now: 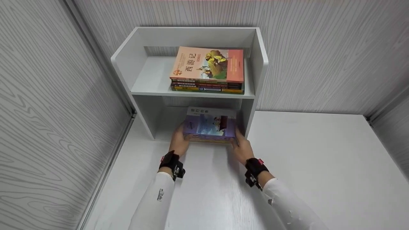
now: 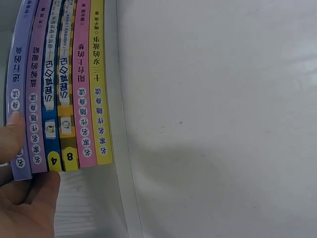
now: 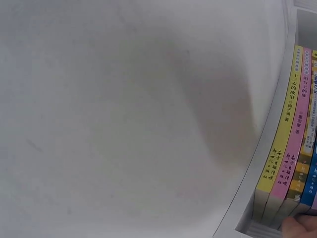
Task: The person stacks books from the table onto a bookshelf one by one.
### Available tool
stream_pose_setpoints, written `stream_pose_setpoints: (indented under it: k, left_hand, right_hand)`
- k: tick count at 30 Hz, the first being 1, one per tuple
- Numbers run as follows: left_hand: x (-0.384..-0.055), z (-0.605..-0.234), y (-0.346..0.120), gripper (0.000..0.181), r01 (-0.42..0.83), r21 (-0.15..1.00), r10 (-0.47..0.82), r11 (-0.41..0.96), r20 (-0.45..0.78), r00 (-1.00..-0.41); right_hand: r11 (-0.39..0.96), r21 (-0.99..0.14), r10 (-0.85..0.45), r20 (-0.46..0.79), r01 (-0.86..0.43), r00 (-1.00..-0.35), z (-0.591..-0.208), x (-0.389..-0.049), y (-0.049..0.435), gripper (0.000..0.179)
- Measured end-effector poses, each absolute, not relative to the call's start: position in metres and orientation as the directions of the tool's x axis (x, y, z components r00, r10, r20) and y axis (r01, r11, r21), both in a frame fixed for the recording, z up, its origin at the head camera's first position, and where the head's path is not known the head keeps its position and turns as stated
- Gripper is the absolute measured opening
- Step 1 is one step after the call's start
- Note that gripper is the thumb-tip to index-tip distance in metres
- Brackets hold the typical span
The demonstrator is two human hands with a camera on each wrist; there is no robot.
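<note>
A stack of books (image 1: 208,123) lies on the lower shelf, a purple-and-white one on top. My left hand (image 1: 180,141) holds its left front corner, and my right hand (image 1: 242,148) holds the right front corner. In the left wrist view, the left thumb (image 2: 12,139) presses the purple spine, with fingers bent against the stack's end. Purple, pink, blue, gold and yellow spines (image 2: 101,99) show there. Only the right hand's fingertips (image 3: 297,227) show at the lower corner of the right wrist view, touching the books' end; its other fingers are hidden.
The white two-tier shelf (image 1: 140,76) stands against the back wall. On its upper tier lies another stack of books (image 1: 207,64), an orange one on top. The shelf's side panel (image 1: 252,115) is close to the right hand. White tabletop (image 1: 303,153) extends forward and right.
</note>
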State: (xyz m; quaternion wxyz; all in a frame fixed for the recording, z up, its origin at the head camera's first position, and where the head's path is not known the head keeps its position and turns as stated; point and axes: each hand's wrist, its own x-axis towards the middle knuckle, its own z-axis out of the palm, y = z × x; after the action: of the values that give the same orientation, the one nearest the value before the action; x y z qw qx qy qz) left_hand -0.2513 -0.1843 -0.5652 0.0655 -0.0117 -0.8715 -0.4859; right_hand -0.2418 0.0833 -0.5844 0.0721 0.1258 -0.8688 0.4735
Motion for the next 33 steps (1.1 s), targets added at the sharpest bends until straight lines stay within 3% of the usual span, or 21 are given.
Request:
stream_pose_setpoints:
  k: [7,17,26,33]
  left_hand:
    - [-0.254,-0.5618,-0.1813,0.051,0.081,0.834,-0.078,0.545,0.147,-0.986]
    - [-0.2573,-0.5642,-0.1837,0.047,0.105,0.803,-0.147,0.587,0.233,-0.961]
    - [-0.2589,-0.5628,-0.183,0.04,0.077,0.765,-0.155,0.64,0.227,-0.962]
    - [-0.2591,-0.5637,-0.1838,0.03,0.101,0.741,-0.149,0.664,0.264,-0.953]
  right_hand:
    - [0.576,-0.727,-0.097,0.393,-0.373,-0.915,-0.5875,-0.2469,0.0828,0.045]
    - [0.62,-0.711,-0.058,0.381,-0.332,-0.923,-0.5835,-0.2478,0.0812,0.041]
    - [0.646,-0.682,-0.013,0.439,-0.342,-0.899,-0.5843,-0.2504,0.0828,0.037]
    - [0.654,-0.658,-0.042,0.461,-0.373,-0.887,-0.586,-0.2505,0.0845,0.038]
